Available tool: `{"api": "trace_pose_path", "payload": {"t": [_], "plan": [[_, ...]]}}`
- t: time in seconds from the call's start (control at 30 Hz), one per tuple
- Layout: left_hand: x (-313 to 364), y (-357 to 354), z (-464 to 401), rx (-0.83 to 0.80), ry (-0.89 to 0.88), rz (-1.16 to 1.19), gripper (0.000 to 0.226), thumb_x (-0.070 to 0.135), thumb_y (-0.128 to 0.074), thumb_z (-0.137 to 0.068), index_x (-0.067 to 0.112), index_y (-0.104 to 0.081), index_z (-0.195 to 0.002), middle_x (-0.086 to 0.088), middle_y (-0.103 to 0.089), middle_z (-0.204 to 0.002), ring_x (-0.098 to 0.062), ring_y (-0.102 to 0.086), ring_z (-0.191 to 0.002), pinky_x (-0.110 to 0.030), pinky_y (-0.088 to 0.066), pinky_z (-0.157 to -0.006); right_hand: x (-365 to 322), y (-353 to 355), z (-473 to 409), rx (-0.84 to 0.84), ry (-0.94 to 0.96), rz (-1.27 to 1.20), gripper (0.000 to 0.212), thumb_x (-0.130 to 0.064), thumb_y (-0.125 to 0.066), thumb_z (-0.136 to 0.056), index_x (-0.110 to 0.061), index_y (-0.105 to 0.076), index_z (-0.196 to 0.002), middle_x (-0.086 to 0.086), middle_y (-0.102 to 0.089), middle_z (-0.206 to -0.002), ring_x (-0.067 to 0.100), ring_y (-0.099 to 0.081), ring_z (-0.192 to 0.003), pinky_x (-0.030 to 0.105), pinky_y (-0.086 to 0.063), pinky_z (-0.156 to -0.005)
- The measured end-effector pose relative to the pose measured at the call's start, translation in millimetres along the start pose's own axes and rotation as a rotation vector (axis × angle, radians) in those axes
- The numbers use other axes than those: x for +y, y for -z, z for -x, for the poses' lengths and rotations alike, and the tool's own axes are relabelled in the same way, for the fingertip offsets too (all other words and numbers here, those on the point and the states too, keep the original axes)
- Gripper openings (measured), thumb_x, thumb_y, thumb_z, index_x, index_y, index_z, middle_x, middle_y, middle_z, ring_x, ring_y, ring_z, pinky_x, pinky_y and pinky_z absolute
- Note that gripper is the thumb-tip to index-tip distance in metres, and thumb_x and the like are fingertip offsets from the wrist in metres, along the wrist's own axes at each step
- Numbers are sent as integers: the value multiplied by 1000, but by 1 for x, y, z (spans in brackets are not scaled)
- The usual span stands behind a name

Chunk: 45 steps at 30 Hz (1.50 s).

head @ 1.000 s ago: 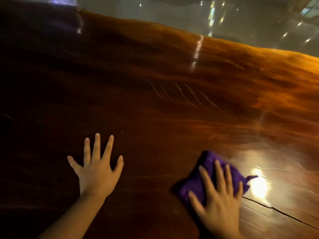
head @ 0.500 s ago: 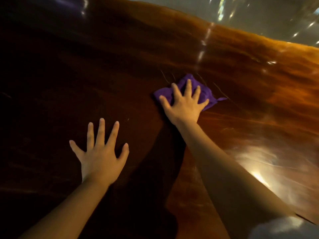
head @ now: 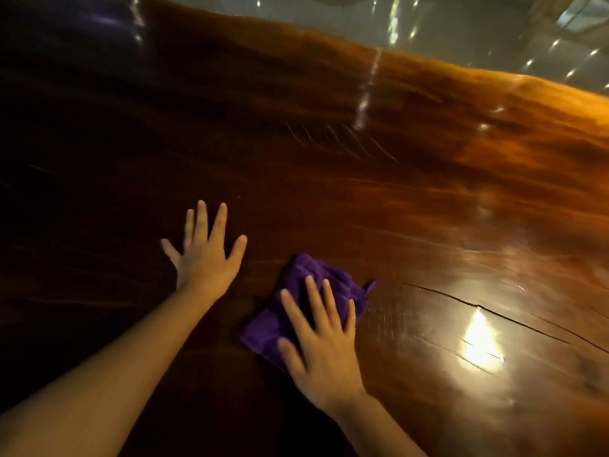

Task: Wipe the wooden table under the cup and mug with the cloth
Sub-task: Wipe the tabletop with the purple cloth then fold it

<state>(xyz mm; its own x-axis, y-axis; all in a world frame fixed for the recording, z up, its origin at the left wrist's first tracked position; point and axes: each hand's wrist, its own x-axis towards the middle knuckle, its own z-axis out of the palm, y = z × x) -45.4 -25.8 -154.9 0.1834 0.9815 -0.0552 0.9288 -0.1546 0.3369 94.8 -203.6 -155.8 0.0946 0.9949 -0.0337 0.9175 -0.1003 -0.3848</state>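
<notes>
A purple cloth [head: 316,285] lies folded on the glossy dark wooden table [head: 428,209], near me and a little right of centre. My right hand [head: 321,344] presses flat on the cloth's near half, fingers spread. My left hand [head: 206,255] rests palm down on the bare wood just left of the cloth, fingers apart, holding nothing. No cup or mug is in view.
A long crack [head: 494,311] runs through the wood at the right, beside a bright light reflection [head: 479,341]. The table's wavy far edge [head: 395,51] meets a shiny grey floor [head: 461,24] beyond. The left side of the table is in deep shadow.
My right hand has pulled the cloth back from the far middle of the table toward me, ending beside my left hand. The left hand stayed flat on the wood.
</notes>
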Motion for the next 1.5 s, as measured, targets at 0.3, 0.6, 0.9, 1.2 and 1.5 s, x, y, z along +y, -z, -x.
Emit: {"api": "trace_pose_path", "payload": {"t": [0.3,0.6,0.9,1.2,1.5], "plan": [[32,-19,101,-455,-611,28,90,46,-53,-82,46,22,-131,21,23,-147,-1,24,-133,-42,-1,-114,46,25,-1,-125,41,56,79,-57,-46,-86,-33,5,-142,-4,10,-151,16,14,-139,33,1,-112],[24,-4,143,-380,-444,116,84,17,-61,-82,41,-4,-138,18,-7,-152,6,2,-130,-24,-17,-108,6,23,30,-42,7,53,63,-42,-65,-81,-24,-41,-136,1,-41,-145,18,-37,-133,28,-33,-105],[-18,52,172,-253,-286,118,75,15,-63,-80,35,-22,-139,15,-26,-149,1,-13,-134,-19,-14,-106,-72,34,36,-26,111,10,44,-28,-87,-57,-22,-71,-98,-2,-69,-114,12,-64,-104,23,-50,-86],[-126,215,203,114,-52,24,74,24,-63,-79,38,-20,-139,17,-25,-148,3,-13,-134,-15,-5,-105,-258,83,-8,57,517,-59,48,-27,-86,-57,-26,-68,-100,-4,-68,-115,12,-63,-106,23,-46,-88],[-304,393,306,477,246,-48,67,23,-61,-81,31,-29,-139,11,-31,-147,-4,-21,-135,-13,-6,-105,-541,84,-2,68,1011,-190,49,-24,-90,-50,-19,-72,-96,0,-72,-108,13,-67,-98,25,-54,-78]]}}
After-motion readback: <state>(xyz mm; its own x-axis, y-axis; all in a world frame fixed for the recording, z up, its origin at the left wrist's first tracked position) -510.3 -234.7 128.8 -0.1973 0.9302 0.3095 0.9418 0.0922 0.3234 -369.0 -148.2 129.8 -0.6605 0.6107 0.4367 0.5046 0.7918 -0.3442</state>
